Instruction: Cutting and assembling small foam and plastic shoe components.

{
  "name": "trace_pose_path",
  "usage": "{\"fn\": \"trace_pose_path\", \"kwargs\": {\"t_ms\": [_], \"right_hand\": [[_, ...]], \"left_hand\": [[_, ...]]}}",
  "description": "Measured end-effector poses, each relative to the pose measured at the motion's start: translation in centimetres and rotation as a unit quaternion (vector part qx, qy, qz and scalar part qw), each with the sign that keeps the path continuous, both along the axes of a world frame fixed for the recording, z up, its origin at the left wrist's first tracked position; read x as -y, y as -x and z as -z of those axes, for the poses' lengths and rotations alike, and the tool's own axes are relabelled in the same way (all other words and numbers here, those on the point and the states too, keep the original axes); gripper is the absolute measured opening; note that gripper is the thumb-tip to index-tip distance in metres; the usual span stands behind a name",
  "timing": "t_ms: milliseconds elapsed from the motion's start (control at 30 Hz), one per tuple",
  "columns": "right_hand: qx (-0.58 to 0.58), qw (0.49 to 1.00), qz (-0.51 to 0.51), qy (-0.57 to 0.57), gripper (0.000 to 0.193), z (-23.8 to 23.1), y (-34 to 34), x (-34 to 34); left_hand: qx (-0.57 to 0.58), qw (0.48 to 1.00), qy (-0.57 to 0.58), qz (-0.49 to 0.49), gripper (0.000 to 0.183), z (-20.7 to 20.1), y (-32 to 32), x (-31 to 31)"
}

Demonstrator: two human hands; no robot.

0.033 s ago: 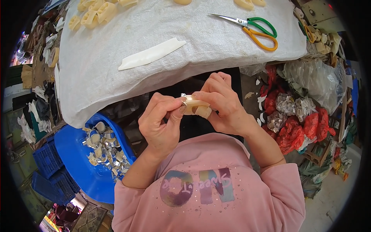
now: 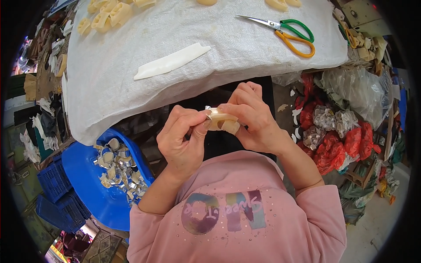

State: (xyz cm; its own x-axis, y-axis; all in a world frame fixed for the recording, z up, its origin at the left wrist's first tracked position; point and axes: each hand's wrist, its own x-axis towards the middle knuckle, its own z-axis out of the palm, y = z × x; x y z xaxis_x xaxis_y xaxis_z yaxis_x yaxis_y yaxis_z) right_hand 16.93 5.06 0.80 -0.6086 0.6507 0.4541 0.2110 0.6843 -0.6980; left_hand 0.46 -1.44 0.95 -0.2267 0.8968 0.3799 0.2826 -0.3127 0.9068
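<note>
Head view: at the centre of the frame, 2 bare hands meet over 1 curved cream piece (image 2: 224, 117), held above the dark gap between the white cloth (image 2: 109, 65) and the person's pink shirt (image 2: 223, 171). Its long axis runs roughly left to right across the frame, dipping a little toward the right, so it bridges the hands. Neither hand is nearer; each touches 1 end. The left hand (image 2: 182, 138) pinches the left end between thumb and forefinger, where a small silver bit (image 2: 208, 108) shows at the fingertips; whether that bit is fixed to the piece, I cannot tell. The right hand (image 2: 254, 116) grips the right end, its forefinger laid along the upper edge; how its thumb sits underneath is not clear.

Above the hands, a white strip (image 2: 172, 61) lies slanting on the cloth, rising rightward, and 1 pair of scissors (image 2: 276, 27) rests at upper right, blades pointing left. At lower left, a blue basin (image 2: 83, 175) holds silver-and-cream pieces (image 2: 115, 164), well apart from the held piece.
</note>
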Motion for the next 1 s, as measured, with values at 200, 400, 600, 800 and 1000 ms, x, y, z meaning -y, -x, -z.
{"fn": "trace_pose_path", "kwargs": {"t_ms": [200,400,600,800,1000], "right_hand": [[0.011,1.000,-0.005,0.010,0.031,0.1,-0.1,0.1],[0.030,0.999,-0.007,0.014,0.031,0.0,-0.4,0.2],[0.045,0.999,-0.025,0.016,0.028,-0.4,-0.4,0.2],[0.047,0.997,-0.047,0.032,0.025,-0.9,-0.3,0.4],[0.009,0.999,-0.005,-0.033,0.030,-0.4,-0.5,-0.7]], "left_hand": [[-0.106,0.994,-0.026,0.002,0.010,-0.1,0.3,-0.4],[-0.154,0.987,-0.046,0.029,0.008,-0.2,0.3,-0.8],[-0.159,0.984,-0.063,0.051,0.009,-0.3,0.3,-1.1],[-0.099,0.994,-0.043,0.035,0.017,0.0,-0.1,-0.8],[0.090,0.993,-0.024,0.069,0.025,-0.2,-0.6,-0.4]]}}
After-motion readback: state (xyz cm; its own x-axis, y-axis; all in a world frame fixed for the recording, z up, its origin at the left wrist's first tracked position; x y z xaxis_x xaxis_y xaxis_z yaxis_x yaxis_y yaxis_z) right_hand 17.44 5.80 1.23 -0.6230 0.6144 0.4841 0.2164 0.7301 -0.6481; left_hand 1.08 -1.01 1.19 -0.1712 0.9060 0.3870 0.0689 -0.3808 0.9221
